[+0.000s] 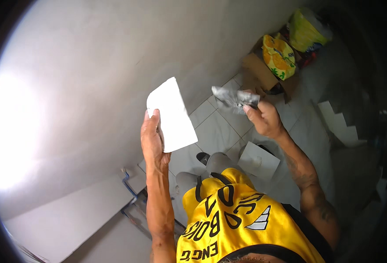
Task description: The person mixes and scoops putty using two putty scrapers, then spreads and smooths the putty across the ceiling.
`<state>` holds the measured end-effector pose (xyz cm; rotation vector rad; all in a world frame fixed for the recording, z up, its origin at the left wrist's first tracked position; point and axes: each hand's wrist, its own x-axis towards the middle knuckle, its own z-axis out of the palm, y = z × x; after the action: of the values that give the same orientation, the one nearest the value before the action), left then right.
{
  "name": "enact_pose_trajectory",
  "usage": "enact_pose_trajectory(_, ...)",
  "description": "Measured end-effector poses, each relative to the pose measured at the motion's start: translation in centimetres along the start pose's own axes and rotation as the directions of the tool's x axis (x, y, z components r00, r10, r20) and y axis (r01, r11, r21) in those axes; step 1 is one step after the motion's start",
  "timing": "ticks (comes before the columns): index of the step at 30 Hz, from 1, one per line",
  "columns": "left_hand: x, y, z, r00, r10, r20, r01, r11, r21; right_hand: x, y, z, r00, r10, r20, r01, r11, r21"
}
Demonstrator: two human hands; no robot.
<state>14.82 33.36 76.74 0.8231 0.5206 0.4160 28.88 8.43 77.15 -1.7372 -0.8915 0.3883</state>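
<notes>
My left hand [152, 136] is closed round the left edge of a white flat board [176, 120], thumb on its face. The board has straight edges on its right and bottom and a rounded upper left corner. It is held up in front of the pale wall. My right hand [266, 118] pinches a thin, crumpled grey sheet [233, 100] between thumb and fingers, above the tiled floor. What the sheet is made of I cannot make out. The two held things are apart from each other.
A smooth grey wall [97, 61] runs along the left and far side. On the tiled floor [215, 127] stands a cardboard box [257, 70] with yellow bags [279, 57]. A white square piece [259, 160] lies near my legs. Blue pipes [127, 182] stick out at lower left.
</notes>
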Motion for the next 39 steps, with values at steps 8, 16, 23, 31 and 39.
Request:
enact_pose_trajectory(8,0.2,-1.9,-1.2,0.948,-0.196,0.252,0.152,0.971,0.183,-1.3,-2.3,5.6,0.894,0.396,-0.208,-0.095,0.623,0.776)
enact_pose_trajectory(16,0.4,-1.1,0.7,0.741,-0.422,0.522,0.279,0.901,0.333,-1.3,-5.4,10.8,0.622,0.458,-0.636,-0.242,0.884,0.4)
enact_pose_trajectory(23,0.7,1.2,6.5,0.495,-0.619,0.61,0.47,0.781,0.41,-5.6,-14.0,9.0,0.377,0.584,-0.719,-0.49,0.785,0.38)
enact_pose_trajectory(31,6.7,-3.7,6.5,0.307,-0.682,0.664,0.4,0.725,0.56,-6.1,-8.4,12.4,0.231,0.603,-0.764,-0.593,0.71,0.381)
enact_pose_trajectory(39,11.9,-14.0,7.3,0.18,-0.625,0.76,0.271,0.774,0.573,-10.9,-2.6,14.0,0.07,0.526,-0.848,-0.745,0.592,0.306)
